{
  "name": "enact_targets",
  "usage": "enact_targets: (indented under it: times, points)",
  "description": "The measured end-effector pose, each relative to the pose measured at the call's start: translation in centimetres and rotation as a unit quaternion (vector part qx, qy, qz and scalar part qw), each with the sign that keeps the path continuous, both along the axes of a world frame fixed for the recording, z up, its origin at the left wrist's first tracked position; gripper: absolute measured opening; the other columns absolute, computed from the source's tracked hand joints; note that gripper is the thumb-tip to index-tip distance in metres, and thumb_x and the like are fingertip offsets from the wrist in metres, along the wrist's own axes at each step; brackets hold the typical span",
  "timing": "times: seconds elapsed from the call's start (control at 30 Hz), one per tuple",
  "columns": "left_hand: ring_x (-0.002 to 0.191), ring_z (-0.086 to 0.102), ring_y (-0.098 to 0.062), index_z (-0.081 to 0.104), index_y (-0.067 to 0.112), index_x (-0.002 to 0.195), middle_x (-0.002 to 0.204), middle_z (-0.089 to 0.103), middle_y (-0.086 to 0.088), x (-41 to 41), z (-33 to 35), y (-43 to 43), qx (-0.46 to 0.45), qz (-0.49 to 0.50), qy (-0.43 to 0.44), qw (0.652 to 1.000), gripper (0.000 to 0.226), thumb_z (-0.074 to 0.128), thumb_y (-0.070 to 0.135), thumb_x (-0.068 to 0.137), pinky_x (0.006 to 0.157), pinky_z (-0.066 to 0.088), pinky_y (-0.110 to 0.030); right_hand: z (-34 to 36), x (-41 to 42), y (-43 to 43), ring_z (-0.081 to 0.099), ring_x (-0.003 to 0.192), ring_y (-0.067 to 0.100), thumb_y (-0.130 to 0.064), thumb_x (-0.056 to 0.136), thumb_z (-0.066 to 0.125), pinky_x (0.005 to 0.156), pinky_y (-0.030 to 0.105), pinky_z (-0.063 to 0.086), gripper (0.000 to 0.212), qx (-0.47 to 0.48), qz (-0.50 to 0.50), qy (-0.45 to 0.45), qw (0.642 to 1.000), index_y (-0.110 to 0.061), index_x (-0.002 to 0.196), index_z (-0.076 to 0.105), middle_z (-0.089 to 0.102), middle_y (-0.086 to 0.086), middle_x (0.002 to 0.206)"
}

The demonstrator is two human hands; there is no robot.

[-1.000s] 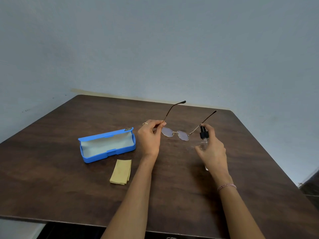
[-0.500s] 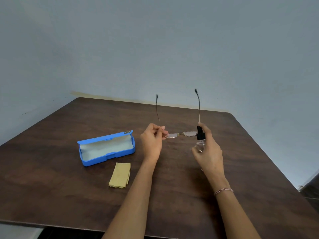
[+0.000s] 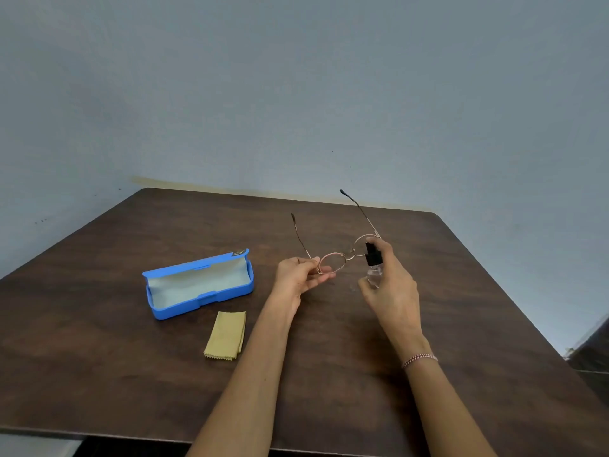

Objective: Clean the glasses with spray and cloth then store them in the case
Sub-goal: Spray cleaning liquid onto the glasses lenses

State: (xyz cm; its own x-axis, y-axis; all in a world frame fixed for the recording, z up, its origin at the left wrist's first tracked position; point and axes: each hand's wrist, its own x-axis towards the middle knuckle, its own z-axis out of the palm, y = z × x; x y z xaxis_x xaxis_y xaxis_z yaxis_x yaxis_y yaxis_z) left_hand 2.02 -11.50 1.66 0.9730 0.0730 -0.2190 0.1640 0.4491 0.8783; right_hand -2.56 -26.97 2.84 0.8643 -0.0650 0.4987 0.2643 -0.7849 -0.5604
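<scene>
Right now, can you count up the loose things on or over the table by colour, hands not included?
Blue: 1, the open case
Yellow: 1, the folded cloth
Gold metal: 1, the glasses, held by the left hand
Clear with a black top: 1, the spray bottle, held in the right hand
Total: 4

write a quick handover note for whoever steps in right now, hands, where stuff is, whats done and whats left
Left hand: fingers pinch the glasses at the near lens rim, held above the table, temples open and pointing away.
Right hand: grips the spray bottle, black nozzle right beside the far lens.
Blue case: lying open, nothing inside, left of the hands.
Yellow cloth: folded on the table in front of the case, untouched.
Done: glasses and spray picked up; whether any spray has landed cannot be told.
Left: spray lenses, wipe with cloth, fold temples, place in case, close it.
</scene>
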Motion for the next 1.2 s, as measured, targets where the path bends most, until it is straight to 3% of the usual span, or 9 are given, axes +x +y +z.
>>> enact_targets:
  times: [0.1,0.27,0.43,0.57,0.67,0.77,0.93,1.1,1.2]
  points:
    - [0.051,0.069,-0.023,0.053,-0.003,0.080,0.058,0.068,-0.014,-0.1,0.0,0.2,-0.006,-0.015,0.009,1.000,0.011,0.055,-0.003,0.090,0.050,0.055,-0.019,-0.1,0.1,-0.5,0.062,0.083,0.019,-0.006,0.075,0.059,0.070,0.032,0.049,0.076,0.029,-0.025,-0.007,0.999,-0.049,0.129,0.029,0.060,-0.009,0.111]
    - [0.056,0.070,-0.024,0.056,-0.006,0.084,0.062,0.069,-0.017,0.0,0.0,0.5,-0.027,-0.028,0.017,0.999,0.008,0.055,-0.002,0.090,0.052,0.056,-0.019,-0.2,0.4,-1.9,0.056,0.076,0.013,-0.006,0.076,0.057,0.067,0.027,0.043,0.073,0.069,-0.057,-0.005,0.996,-0.048,0.129,0.030,0.063,-0.006,0.096]
    - [0.058,0.071,-0.024,0.058,-0.007,0.088,0.063,0.070,-0.017,-0.2,0.1,0.4,-0.027,-0.054,0.022,0.998,0.006,0.056,-0.002,0.089,0.053,0.056,-0.019,-0.3,0.7,-2.3,0.060,0.077,0.020,-0.006,0.075,0.059,0.071,0.035,0.051,0.068,0.101,-0.068,-0.013,0.992,-0.043,0.126,0.033,0.064,-0.004,0.093]
    - [0.059,0.071,-0.025,0.056,-0.008,0.098,0.064,0.070,-0.018,-0.3,0.0,0.5,-0.039,-0.049,0.021,0.998,0.012,0.058,-0.001,0.089,0.056,0.058,-0.021,-0.8,1.5,-2.4,0.061,0.076,0.015,-0.005,0.079,0.058,0.072,0.027,0.045,0.071,0.185,-0.058,-0.054,0.980,-0.045,0.130,0.029,0.061,-0.005,0.079]
    - [0.061,0.071,-0.027,0.055,-0.008,0.103,0.067,0.069,-0.019,-0.4,-0.1,0.6,-0.043,-0.041,0.015,0.998,0.017,0.059,0.002,0.089,0.058,0.059,-0.023,-1.3,2.0,-2.6,0.061,0.095,0.015,-0.010,0.084,0.064,0.081,0.029,0.047,0.077,0.215,-0.013,-0.056,0.975,-0.044,0.137,0.019,0.060,0.001,0.110]
    - [0.068,0.072,-0.029,0.056,-0.009,0.106,0.074,0.071,-0.020,-0.6,-0.2,0.7,-0.035,-0.038,0.002,0.999,0.023,0.061,0.006,0.089,0.064,0.060,-0.028,-1.9,2.1,-2.6,0.032,0.135,0.006,-0.006,0.087,0.062,0.107,0.024,0.031,0.082,0.204,0.056,-0.052,0.976,-0.037,0.143,0.010,0.025,-0.007,0.150]
    - [0.071,0.072,-0.028,0.055,-0.003,0.097,0.079,0.071,-0.020,-1.1,0.0,0.8,-0.009,-0.021,-0.005,1.000,0.015,0.061,0.007,0.089,0.069,0.060,-0.031,-1.9,2.0,-2.7,0.025,0.134,-0.003,-0.005,0.085,0.064,0.107,0.016,0.023,0.089,0.212,0.093,-0.026,0.972,-0.048,0.138,0.006,0.021,-0.002,0.153]
    - [0.079,0.072,-0.029,0.056,-0.001,0.096,0.089,0.071,-0.021,-1.8,1.1,1.4,0.016,-0.008,-0.007,1.000,0.012,0.061,0.006,0.088,0.067,0.060,-0.031,-2.1,1.5,-2.7,0.030,0.127,-0.001,-0.011,0.084,0.068,0.087,-0.003,0.029,0.091,0.203,0.067,-0.021,0.977,-0.033,0.146,0.006,0.025,-0.004,0.150]
    - [0.079,0.072,-0.030,0.056,0.000,0.092,0.088,0.071,-0.022,-2.3,1.7,2.3,0.032,0.007,-0.021,0.999,0.010,0.062,0.006,0.087,0.064,0.059,-0.030,-2.1,1.3,-2.7,0.046,0.124,0.015,-0.023,0.080,0.072,0.095,0.020,0.036,0.100,0.217,0.055,-0.024,0.974,-0.045,0.143,-0.002,0.038,0.000,0.144]
